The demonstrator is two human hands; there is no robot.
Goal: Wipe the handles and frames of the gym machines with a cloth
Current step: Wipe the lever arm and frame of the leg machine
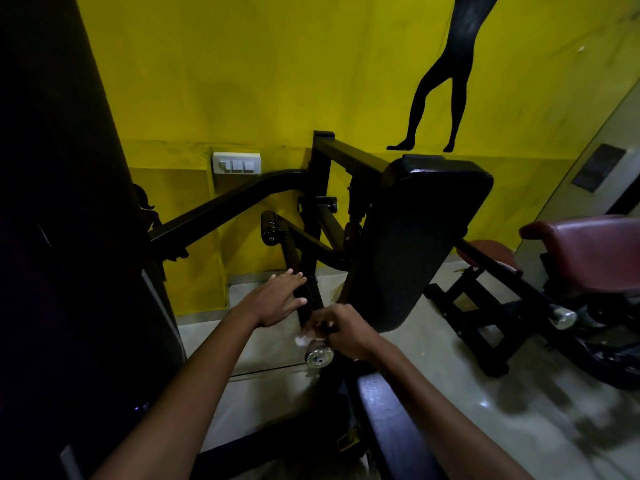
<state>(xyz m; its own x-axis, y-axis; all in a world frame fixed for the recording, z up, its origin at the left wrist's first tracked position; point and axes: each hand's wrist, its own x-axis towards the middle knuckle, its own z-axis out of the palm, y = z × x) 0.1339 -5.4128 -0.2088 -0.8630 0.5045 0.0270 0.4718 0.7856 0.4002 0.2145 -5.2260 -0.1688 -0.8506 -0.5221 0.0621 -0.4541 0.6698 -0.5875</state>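
Wiping of the black machine's lower arm looks to be the step in hand: the right hand [343,329] is curled round a small whitish cloth [304,339], clamped on it and pressing it against the black bar [309,299] just above the chrome end cap [318,355], near the middle of the scene. The left hand [277,297] lies just to the left and a little farther off, fingers straight and spread against the same bar, apparently steadying it and gripping nothing. Behind them the black back pad [415,244] tilts up toward the yellow wall [242,81], and the black frame [242,199] runs off to the left below the white switch plate [236,162]. I judge that most of this frame is still to be wiped, so the next move calls for sliding the cloth up the bar toward the far roller handle [270,226] with firm pressure, the left hand shifting clear. No containers show anywhere; a maroon bench [588,251] stands well apart on the right.
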